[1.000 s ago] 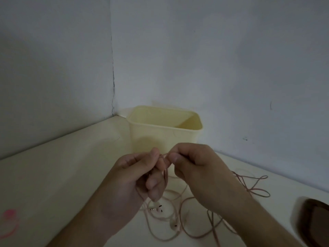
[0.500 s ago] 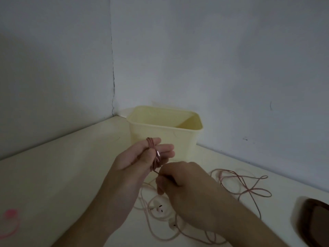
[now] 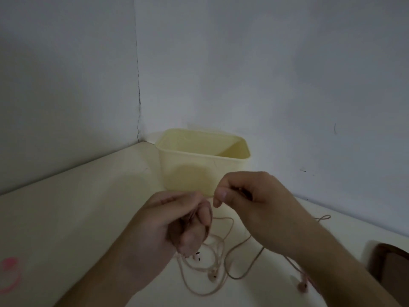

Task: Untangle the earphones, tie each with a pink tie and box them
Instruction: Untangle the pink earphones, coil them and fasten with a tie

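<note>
A pink tie is lying at the worktop's left edge, waiting its turn. The left hand is curling its fingers around gathered earphone cable, likely keeping the coil from slipping, while loose loops are trailing below. The right hand is pinching a strand, apparently feeding it over. The yellow box is standing open behind, within reach.

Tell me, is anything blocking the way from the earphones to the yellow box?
Nothing visible is. The yellow box stands open-topped just behind both hands, left hand and right hand, which hold the earphone cord.
</note>
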`<action>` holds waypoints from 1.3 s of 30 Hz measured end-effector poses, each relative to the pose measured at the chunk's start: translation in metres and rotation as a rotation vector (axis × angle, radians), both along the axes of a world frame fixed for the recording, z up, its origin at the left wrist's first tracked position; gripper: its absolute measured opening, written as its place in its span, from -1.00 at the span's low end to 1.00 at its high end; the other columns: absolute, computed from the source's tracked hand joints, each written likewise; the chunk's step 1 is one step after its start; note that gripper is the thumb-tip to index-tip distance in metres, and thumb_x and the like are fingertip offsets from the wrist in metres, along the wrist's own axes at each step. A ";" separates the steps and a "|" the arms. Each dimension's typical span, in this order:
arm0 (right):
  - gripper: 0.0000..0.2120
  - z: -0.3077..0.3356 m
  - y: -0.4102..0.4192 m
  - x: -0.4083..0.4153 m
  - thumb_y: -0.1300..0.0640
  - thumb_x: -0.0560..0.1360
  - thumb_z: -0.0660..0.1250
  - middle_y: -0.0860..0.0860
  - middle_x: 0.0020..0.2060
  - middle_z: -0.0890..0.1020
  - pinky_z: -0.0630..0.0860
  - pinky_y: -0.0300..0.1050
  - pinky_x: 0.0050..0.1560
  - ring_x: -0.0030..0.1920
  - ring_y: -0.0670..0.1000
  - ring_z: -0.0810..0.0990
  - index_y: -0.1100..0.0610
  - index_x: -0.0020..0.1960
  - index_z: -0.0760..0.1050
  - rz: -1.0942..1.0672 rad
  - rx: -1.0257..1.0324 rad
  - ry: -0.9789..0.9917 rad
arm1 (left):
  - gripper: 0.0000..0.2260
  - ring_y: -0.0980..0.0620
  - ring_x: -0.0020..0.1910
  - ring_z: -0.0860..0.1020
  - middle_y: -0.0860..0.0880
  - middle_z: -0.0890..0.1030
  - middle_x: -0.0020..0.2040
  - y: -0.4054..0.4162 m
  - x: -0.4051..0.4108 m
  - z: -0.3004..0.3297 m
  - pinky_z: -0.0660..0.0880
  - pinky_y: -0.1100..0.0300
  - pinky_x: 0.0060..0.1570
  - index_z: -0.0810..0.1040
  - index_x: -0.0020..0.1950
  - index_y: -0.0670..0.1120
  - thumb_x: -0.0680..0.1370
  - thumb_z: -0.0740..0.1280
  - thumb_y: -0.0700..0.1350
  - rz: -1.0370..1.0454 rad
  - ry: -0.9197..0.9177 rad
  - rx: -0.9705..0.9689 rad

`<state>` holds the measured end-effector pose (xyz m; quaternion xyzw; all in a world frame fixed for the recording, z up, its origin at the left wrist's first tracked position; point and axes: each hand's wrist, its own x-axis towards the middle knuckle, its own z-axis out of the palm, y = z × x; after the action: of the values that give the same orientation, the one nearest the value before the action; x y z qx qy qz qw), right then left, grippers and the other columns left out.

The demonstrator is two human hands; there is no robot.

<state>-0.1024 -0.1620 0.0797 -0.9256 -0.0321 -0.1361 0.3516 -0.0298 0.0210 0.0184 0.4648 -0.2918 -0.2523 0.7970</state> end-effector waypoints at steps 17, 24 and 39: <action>-0.72 -0.019 0.025 0.001 0.07 0.70 0.23 -0.15 -0.37 0.57 0.44 -0.25 -0.26 -0.33 -0.12 0.53 0.02 -0.17 0.54 0.096 -0.068 0.135 | -0.74 0.02 0.11 0.71 -0.07 0.75 0.11 -0.007 0.008 -0.004 0.58 0.09 0.11 0.57 0.30 -0.15 0.62 0.28 -0.23 0.394 -0.236 0.069; -0.62 0.002 0.006 -0.003 0.13 0.71 0.28 -0.13 -0.54 0.44 0.25 -0.32 -0.40 -0.51 -0.17 0.34 0.16 -0.28 0.55 0.058 0.314 0.157 | -0.65 -0.07 -0.36 0.53 -0.19 0.61 -0.36 -0.006 0.000 -0.004 0.48 0.18 -0.27 0.65 -0.10 -0.26 0.64 0.21 -0.04 0.241 -0.335 0.217; -0.43 0.015 -0.027 -0.007 -0.15 0.66 0.33 0.06 -0.49 0.26 0.13 -0.03 -0.34 -0.44 0.05 0.16 0.11 -0.43 0.33 -0.311 0.501 -0.151 | -0.73 -0.03 -0.45 0.31 -0.12 0.37 -0.49 0.001 0.002 -0.002 0.32 0.27 -0.34 0.63 -0.20 -0.22 0.54 0.40 -0.02 0.235 -0.343 0.199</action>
<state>-0.1091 -0.1889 0.0942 -0.7911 0.1185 -0.2601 0.5407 -0.0279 0.0216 0.0164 0.6079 -0.3405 -0.1025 0.7099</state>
